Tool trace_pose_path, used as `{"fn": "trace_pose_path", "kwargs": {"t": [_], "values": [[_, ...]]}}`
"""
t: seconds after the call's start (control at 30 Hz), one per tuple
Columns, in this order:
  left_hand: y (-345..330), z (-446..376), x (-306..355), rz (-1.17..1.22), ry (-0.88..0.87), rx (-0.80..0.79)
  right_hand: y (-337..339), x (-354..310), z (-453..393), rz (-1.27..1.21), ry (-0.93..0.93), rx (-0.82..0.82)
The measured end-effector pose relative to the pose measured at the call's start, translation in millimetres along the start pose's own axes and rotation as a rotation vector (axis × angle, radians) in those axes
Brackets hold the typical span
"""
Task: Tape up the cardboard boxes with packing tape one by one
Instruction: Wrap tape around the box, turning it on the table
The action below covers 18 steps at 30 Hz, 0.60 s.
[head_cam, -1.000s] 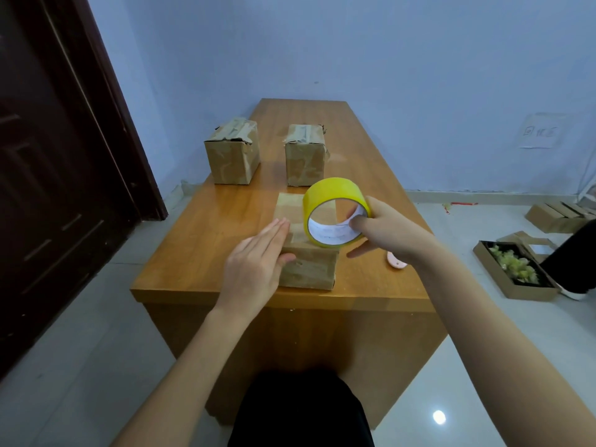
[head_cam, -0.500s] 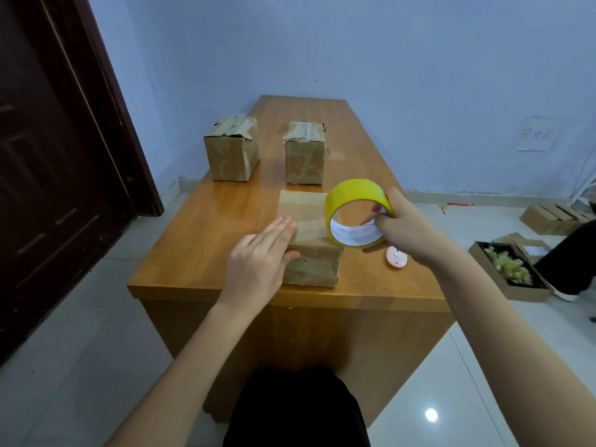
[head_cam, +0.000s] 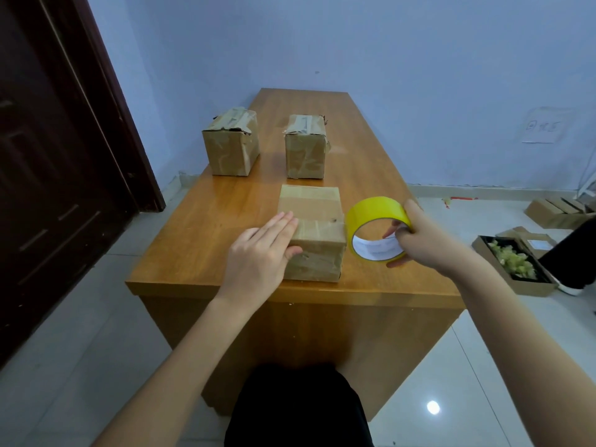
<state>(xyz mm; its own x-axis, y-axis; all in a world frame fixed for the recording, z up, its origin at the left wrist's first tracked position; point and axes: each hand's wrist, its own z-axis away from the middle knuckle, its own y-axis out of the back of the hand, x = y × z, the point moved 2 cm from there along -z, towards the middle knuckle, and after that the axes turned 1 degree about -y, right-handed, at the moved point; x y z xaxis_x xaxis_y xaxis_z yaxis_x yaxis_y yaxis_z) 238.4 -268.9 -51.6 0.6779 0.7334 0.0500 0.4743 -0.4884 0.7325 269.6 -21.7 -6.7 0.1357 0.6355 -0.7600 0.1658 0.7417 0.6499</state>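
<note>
Left hand (head_cam: 261, 250) is lying flat-fingered on the near box (head_cam: 311, 232); right hand (head_cam: 422, 240) is gripping the tape roll (head_cam: 375, 229) at its 3 o'clock. Risk: the light box is sliding if the tape pull beats the palm's pressure.

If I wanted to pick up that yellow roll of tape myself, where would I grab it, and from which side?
Probably by the ring wall, from the right, as the right hand does now: fingers hooked through the open core, thumb on the outer band of the yellow roll of packing tape. The roll stands on edge with its hole facing you, so the core is reachable. The near cardboard box blocks its left side.
</note>
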Motion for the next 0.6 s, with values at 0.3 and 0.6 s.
{"fn": "trace_pose_path", "kwargs": {"t": [0.3,0.6], "values": [[6,-6,4,0.039,0.062,-0.067,-2,4,0,0.017,0.024,0.005],[-11,-24,39,-0.167,-0.168,-0.3,-4,-4,-4,0.105,-0.017,-0.064]]}}
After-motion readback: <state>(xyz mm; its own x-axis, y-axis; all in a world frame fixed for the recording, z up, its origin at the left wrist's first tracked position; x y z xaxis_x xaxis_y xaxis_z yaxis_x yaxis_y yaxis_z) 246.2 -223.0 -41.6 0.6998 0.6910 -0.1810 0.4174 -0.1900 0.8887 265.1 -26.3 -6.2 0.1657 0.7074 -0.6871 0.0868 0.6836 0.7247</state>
